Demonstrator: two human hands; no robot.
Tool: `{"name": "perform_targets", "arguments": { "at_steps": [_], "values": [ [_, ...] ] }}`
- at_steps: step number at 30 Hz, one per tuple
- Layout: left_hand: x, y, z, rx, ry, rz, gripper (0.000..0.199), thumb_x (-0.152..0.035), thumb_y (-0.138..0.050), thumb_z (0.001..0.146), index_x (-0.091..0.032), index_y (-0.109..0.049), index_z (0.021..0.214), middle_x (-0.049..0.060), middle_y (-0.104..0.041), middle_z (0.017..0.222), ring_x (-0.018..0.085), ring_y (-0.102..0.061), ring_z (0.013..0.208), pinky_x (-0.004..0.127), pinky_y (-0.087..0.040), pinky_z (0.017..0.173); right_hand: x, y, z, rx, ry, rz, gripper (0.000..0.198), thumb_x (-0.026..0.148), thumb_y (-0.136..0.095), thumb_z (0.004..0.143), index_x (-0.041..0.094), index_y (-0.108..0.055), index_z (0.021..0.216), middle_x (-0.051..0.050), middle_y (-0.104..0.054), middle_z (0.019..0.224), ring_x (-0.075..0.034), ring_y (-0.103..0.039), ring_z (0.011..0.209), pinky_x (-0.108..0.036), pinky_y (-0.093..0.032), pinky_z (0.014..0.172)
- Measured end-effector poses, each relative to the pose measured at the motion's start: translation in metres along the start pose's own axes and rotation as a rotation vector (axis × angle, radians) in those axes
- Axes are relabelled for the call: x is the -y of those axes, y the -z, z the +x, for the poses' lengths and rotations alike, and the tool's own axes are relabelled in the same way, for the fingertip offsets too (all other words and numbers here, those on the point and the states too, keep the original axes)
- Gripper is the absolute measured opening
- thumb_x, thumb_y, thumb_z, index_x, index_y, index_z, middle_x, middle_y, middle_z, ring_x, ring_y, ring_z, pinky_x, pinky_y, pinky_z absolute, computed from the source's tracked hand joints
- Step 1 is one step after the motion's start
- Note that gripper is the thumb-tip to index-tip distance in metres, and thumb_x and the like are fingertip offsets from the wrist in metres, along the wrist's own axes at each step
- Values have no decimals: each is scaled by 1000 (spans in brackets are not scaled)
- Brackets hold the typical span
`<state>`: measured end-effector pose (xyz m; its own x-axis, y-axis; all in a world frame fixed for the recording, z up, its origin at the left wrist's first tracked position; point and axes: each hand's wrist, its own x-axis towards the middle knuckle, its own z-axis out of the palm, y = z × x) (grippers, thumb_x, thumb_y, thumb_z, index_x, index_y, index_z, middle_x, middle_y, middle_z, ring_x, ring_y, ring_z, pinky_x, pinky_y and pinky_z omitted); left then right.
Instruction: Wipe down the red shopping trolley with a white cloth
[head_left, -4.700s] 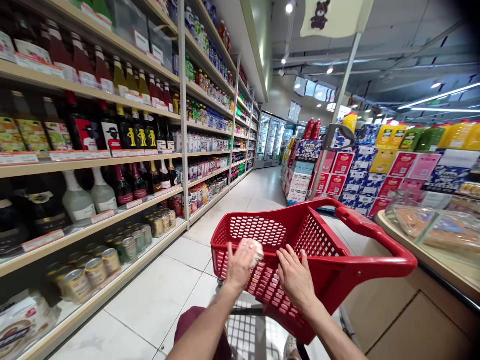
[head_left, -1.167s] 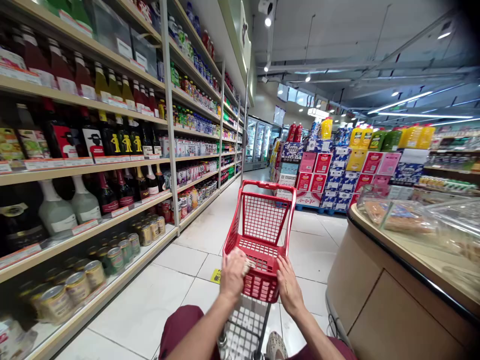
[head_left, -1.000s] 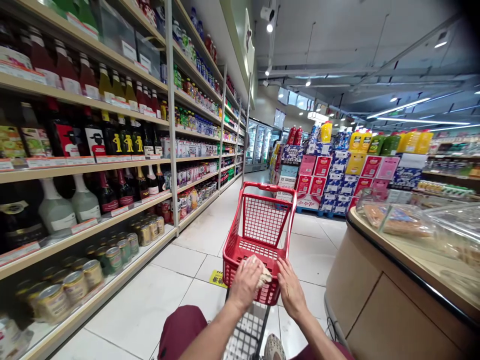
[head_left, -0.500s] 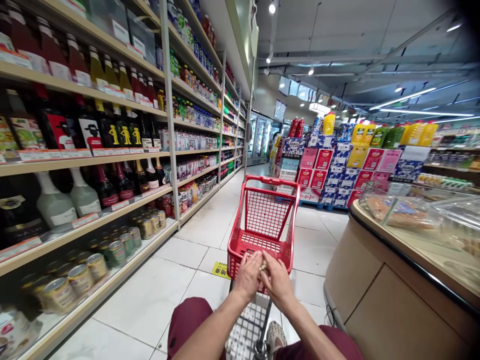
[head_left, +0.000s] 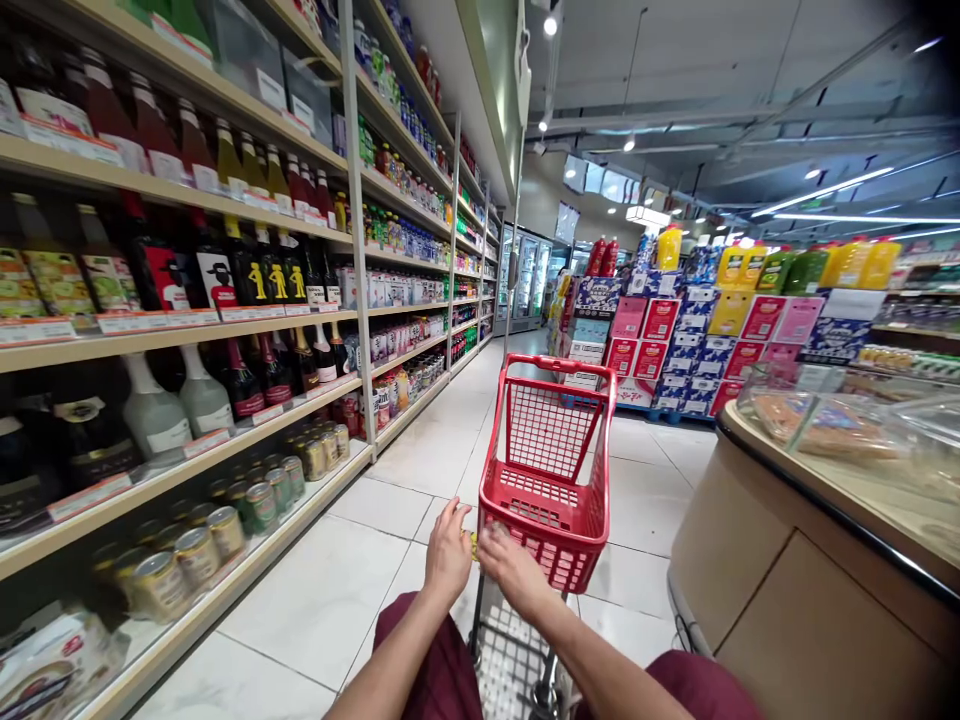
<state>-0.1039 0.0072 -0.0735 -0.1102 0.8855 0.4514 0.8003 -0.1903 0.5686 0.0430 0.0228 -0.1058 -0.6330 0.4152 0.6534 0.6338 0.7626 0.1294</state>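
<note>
My left hand [head_left: 448, 553] is at the left of the red shopping cart [head_left: 546, 480], with its fingers raised and slightly apart; nothing shows in it. Close beside it, in front of the cart basket's near left corner, my right hand [head_left: 517, 572] has its fingers curled together. Whether something small lies in those fingers is hidden. Both hands are above the lower frame of the cart and between my knees. The red plastic basket shows a bare floor and lattice walls.
On the left, long shelves [head_left: 180, 330] hold bottles and cans. A rounded beige counter [head_left: 757, 560] with packaged food under clear covers stands close on the right. Stacked drink cartons [head_left: 660, 335] topped with juice bottles are ahead. White floor tiles [head_left: 375, 505] run between.
My hands have moved left off the front of the basket and drawn slightly apart. The small pale thing seen between them is no longer distinct. The view has shifted a little left.
</note>
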Motion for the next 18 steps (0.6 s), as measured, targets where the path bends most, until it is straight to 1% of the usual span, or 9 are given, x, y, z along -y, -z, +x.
{"name": "perform_targets", "arguments": {
  "at_steps": [2,3,6,8,9,12,13,17,18],
  "values": [
    [3,-1,-8,58,28,10,43,-3,-40,70,-17,-54,108,9,-46,126,18,-42,117,34,-33,99,8,-4,-16,10,-17,0,19,12,-46,82,19,-62,74,-3,-66,79,-16,-59,90,-30,-47,85],
    [3,-3,-11,82,48,18,42,-3,-40,70,-16,-54,107,9,-46,126,18,-42,117,34,-33,99,8,-2,-22,-4,-25,1,20,13,-45,82,19,-63,76,-3,-66,81,-16,-58,90,-31,-47,85],
    [-6,-11,-17,130,78,29,42,-3,-39,69,-15,-54,107,11,-46,126,18,-41,117,34,-31,100,-2,12,-28,-69,-49,-9,26,14,-40,85,19,-60,100,-6,-60,109,-17,-48,109,-36,-41,94],
    [-15,-16,-18,156,63,22,42,-4,-40,69,-16,-54,107,10,-46,126,18,-41,117,34,-31,100,-10,20,-28,-94,-95,-23,31,14,-37,86,19,-56,109,-7,-56,116,-17,-44,114,-38,-38,97],
    [-19,-17,-18,167,44,16,43,-4,-41,69,-17,-54,107,10,-47,126,18,-42,117,34,-31,99,-12,23,-30,-91,-118,-28,31,14,-36,86,20,-56,109,-7,-58,112,-16,-46,111,-37,-39,97],
    [-28,-19,-21,189,-36,7,45,-2,-40,67,-18,-55,107,8,-48,124,18,-42,116,35,-32,99,-11,30,-43,-79,-148,-26,30,12,-36,85,22,-61,98,-4,-65,91,-14,-56,94,-30,-46,87],
    [-29,-19,-22,193,-56,12,46,-2,-40,66,-18,-54,107,8,-48,124,18,-42,117,35,-33,99,-10,33,-48,-79,-145,-25,29,11,-37,85,22,-62,96,-3,-66,89,-14,-56,92,-29,-47,85],
    [-34,-22,-26,195,-62,50,45,-2,-39,68,-15,-54,108,10,-48,123,19,-43,116,37,-33,99,-19,48,-60,-117,-187,-51,31,12,-39,84,20,-56,109,-6,-59,110,-18,-48,108,-38,-42,92],
    [-36,-23,-26,199,-71,51,44,-2,-39,68,-15,-54,108,10,-48,124,19,-43,116,37,-33,99,-22,49,-62,-122,-203,-57,31,12,-39,84,19,-56,110,-7,-59,111,-19,-47,109,-39,-41,93]
  ]
}}
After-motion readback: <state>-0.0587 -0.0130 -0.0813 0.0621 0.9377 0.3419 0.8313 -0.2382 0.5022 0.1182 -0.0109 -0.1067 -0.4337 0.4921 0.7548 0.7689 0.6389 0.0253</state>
